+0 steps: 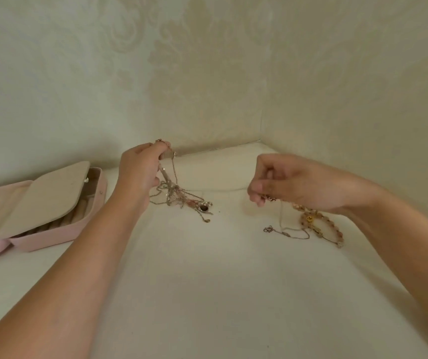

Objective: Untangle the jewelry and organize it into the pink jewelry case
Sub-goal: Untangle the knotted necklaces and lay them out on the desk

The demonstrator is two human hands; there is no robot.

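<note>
My left hand (140, 172) pinches thin chains and lifts them; they hang down into a tangled clump of jewelry (182, 200) with a dark stone pendant, lying on the white surface. My right hand (293, 185) pinches a beaded piece at its fingertips, above a second small pile (314, 226) of pink beads, a gold charm and a thin silver chain. The pink jewelry case (52, 234) lies open at the left, a beige inner flap raised over its ring rolls.
The white tabletop (207, 281) sits in a corner between two cream patterned walls (207, 73). A small dark speck lies on the surface near the bottom right.
</note>
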